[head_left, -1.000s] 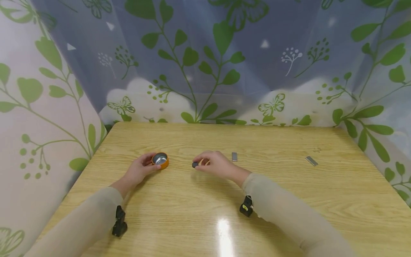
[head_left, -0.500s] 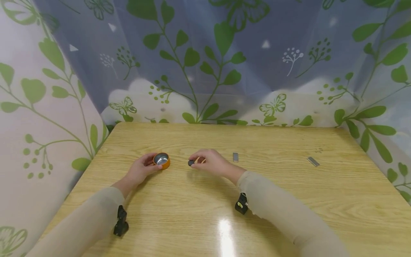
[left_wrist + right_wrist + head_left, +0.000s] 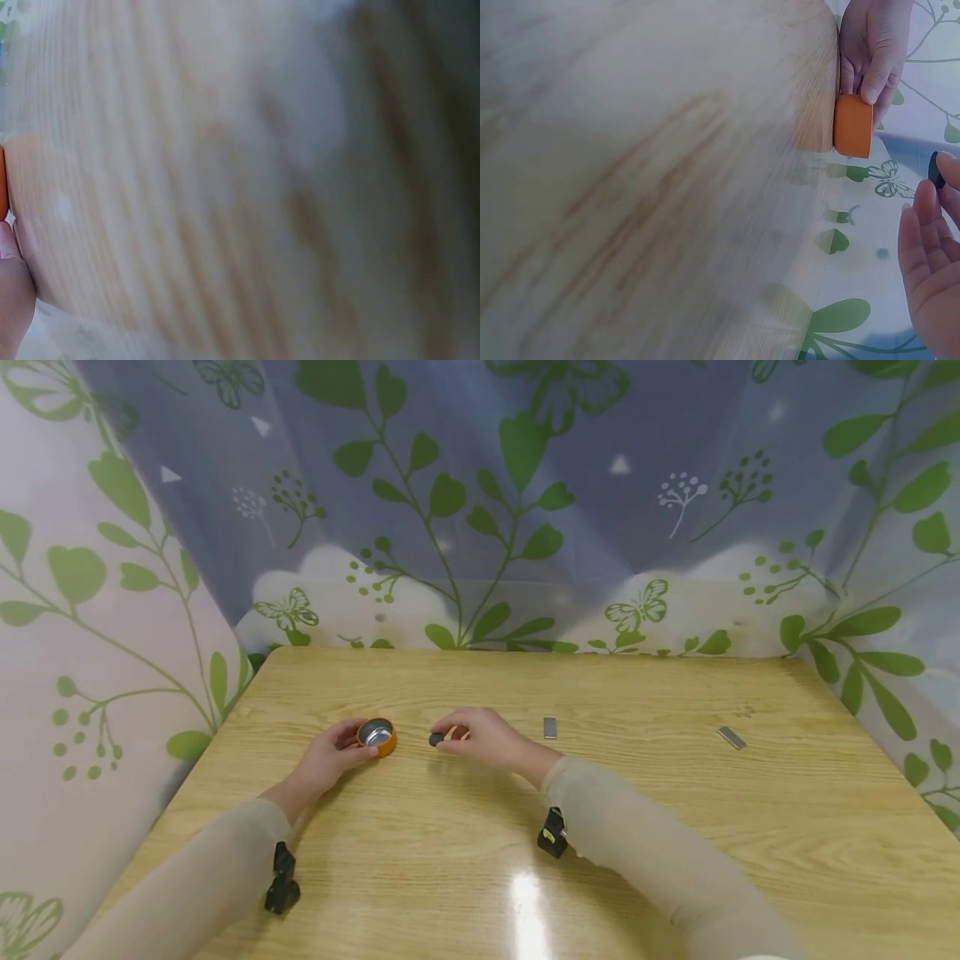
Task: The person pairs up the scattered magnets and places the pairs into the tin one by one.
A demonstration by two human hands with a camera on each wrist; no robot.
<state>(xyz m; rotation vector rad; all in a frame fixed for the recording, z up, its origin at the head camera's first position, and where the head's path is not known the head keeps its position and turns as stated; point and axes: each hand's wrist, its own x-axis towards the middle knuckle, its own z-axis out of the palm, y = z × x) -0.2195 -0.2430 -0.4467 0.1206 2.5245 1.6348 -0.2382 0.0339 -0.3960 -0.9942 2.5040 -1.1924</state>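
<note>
My left hand (image 3: 327,755) holds a small round bowl (image 3: 389,746), orange outside and shiny metal inside, standing upright on the table at centre left. Thumb and fingers lie on opposite sides of it. To the right of the bowl, my right hand (image 3: 483,738) pinches a small dark disc-like piece (image 3: 436,739) between thumb and fingertips, slightly above the table and apart from the bowl. In the right wrist view the black piece (image 3: 935,171) shows edge-on, and the orange bowl (image 3: 853,126) sits in the left hand's grip. Its exact kind is unclear.
A small grey rectangular bar (image 3: 551,727) lies behind my right wrist. Farther right lies a second grey bar (image 3: 731,737), set at a slant. The wooden table (image 3: 420,860) meets a leaf-patterned cloth (image 3: 480,602) at its back edge.
My right hand has moved left with the dark piece, closer to the bowl. The left hand and bowl have stayed nearly where they were.
</note>
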